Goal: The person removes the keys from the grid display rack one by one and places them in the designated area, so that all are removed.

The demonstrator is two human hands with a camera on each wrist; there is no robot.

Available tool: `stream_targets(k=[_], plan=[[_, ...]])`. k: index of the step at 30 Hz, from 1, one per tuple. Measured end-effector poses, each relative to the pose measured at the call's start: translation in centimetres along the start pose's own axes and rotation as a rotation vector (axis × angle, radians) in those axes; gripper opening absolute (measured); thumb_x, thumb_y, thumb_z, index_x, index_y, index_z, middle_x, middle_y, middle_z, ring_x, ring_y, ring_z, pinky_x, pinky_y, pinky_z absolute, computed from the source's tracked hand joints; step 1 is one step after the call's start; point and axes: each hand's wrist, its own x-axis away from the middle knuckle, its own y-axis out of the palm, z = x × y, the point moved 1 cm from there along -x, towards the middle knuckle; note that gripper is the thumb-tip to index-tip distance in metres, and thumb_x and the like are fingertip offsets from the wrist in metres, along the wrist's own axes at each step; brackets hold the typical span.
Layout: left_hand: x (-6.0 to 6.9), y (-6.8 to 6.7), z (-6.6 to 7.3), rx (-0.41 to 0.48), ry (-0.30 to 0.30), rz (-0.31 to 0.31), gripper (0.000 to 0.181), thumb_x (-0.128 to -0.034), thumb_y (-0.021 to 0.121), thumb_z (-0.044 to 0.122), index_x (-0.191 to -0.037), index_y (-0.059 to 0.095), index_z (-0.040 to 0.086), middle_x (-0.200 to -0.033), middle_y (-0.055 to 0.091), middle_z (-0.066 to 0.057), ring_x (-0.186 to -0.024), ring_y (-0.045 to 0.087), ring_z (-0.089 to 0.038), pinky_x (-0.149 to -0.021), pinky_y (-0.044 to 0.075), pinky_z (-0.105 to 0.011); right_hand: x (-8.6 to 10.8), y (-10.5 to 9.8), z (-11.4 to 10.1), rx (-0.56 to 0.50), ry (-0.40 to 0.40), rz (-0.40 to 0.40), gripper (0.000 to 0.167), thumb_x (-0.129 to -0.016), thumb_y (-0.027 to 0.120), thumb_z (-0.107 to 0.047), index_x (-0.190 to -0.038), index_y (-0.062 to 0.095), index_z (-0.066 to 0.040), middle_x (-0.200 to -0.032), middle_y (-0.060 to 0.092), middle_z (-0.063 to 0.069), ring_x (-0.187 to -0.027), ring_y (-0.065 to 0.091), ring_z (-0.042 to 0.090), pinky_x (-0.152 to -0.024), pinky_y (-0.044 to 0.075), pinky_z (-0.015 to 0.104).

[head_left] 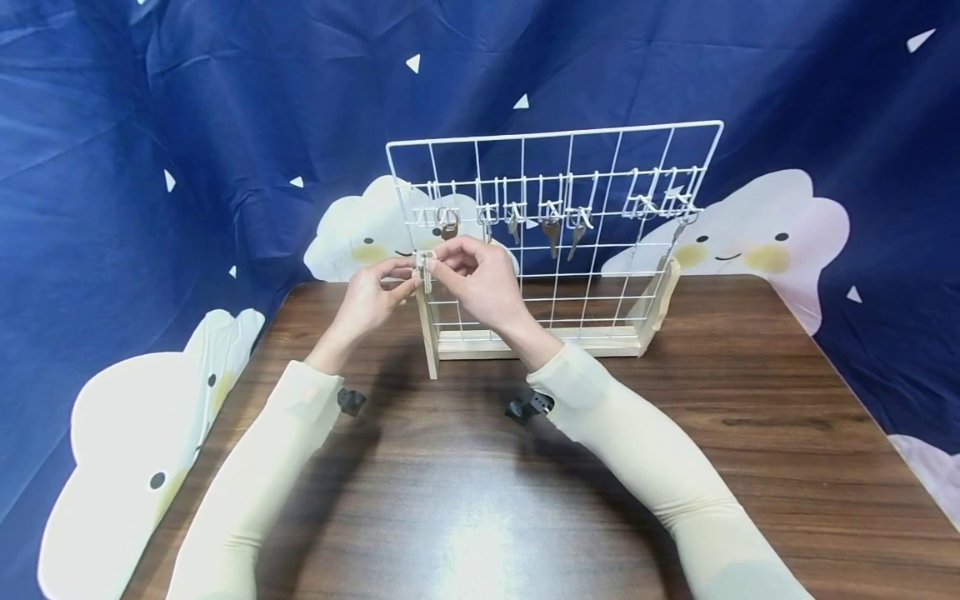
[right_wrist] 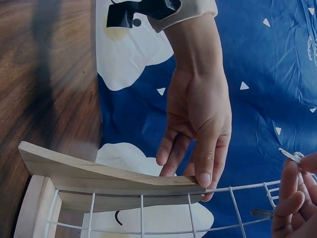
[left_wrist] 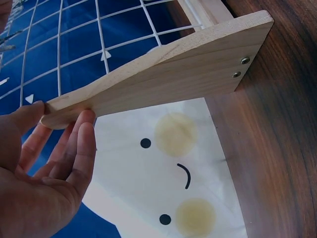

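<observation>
Small silver metal key (right_wrist: 290, 155): prob light, stiff, kinda slick; grab its head
Right hand (head_left: 483, 279): pinching it
Left hand (head_left: 366, 293): pinching pale wooden side panel (left_wrist: 168, 74)

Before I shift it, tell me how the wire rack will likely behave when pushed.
The wire rack might tip if pushed high, since it rises above its wooden base. Its keys, hanging loosely, would probably swing.

A silvery key (right_wrist: 289, 155) is pinched in right-hand fingers (right_wrist: 289, 179) beside a standing, wooden-sided white wire rack (head_left: 592, 343).
</observation>
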Motion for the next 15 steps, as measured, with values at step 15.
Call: stream_targets(k=[15], plan=[[-0.1, 0.0, -0.1, -0.013, 0.004, 0.008, 0.036, -0.0939, 0.071, 0.019, -0.127, 0.066, 0.007, -0.119, 0.071, -0.021, -0.100, 0.074, -0.035, -0.072, 0.064, -0.028, 1.1, -1.1, 1.2, -0.008, 0.141, -0.098, 0.013, -0.090, 0.073, -0.017, -0.099, 0.073, -0.007, -0.076, 0.077, 0.004, -0.059, 0.067, 0.019, -0.048, 0.046, 0.022]])
